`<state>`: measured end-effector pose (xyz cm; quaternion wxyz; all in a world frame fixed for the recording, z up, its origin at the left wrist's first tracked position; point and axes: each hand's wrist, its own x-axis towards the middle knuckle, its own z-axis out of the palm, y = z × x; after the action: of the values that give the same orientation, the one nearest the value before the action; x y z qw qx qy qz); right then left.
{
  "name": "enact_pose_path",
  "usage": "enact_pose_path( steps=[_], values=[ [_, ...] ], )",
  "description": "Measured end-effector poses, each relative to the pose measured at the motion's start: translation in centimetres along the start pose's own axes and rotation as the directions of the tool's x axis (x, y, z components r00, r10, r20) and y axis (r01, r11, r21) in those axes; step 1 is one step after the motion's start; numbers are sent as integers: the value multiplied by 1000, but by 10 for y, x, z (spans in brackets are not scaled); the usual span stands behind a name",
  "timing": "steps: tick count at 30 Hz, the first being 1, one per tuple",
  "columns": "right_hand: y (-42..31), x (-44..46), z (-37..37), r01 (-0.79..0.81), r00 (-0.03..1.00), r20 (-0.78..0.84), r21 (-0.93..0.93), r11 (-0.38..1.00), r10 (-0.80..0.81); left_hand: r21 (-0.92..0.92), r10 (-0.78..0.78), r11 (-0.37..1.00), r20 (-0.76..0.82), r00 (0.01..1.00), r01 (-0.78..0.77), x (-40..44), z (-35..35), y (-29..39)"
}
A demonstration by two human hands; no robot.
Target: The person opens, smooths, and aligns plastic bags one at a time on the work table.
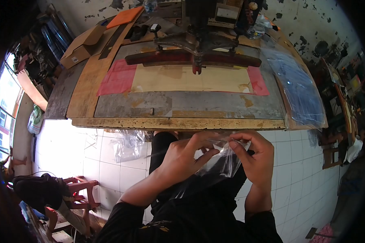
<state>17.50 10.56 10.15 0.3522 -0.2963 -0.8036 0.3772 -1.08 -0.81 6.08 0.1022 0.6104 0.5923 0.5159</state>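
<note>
Clear plastic film (pixel 227 164) hangs between my two hands, above my lap and just below the table's front edge. My left hand (pixel 187 154) pinches its upper left part between thumb and fingers. On the right, my right hand (pixel 253 156) pinches the film near its top, the thumb pressed towards the fingers. Both hands are close together but apart. In front of them, the worktable (pixel 190 105) carries a cream sheet (pixel 182 79) with pink strips at both ends. A dark metal press with a red bar (pixel 170 58) stands over the sheet.
Clear plastic sheets (pixel 298 87) lie at the table's right end. An open cardboard box (pixel 83 46) and an orange folder (pixel 125 17) are at the back left. Plastic bags (pixel 127 146) lie below the table. A red stool (pixel 83 190) is at lower left, beside a person's arm.
</note>
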Motion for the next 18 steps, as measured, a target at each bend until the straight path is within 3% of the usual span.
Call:
enact_pose_path(
  steps=[1, 3, 9, 14, 18],
  values=[
    [1, 0, 0, -10, 1000, -14, 8, 1000, 10, 0, -1, 1000, 1, 1000, 1, -2, -4, 2],
    [0, 1, -4, -28, 1000, -1, -12, 1000, 28, 18, -215, 977, 112, 970, 214, -6, -13, 6],
    [1, 5, -19, -83, 994, -63, 85, 993, 89, 122, -427, 902, 103, 898, 415, -37, -25, -26],
    [2, 7, -30, -83, 988, -116, 138, 987, 99, 165, -456, 874, -45, 889, 457, -54, -36, -49],
    [6, 7, -38, -76, 987, -129, 146, 986, 95, 173, -535, 825, -69, 842, 538, -47, -52, -43]
  ],
)
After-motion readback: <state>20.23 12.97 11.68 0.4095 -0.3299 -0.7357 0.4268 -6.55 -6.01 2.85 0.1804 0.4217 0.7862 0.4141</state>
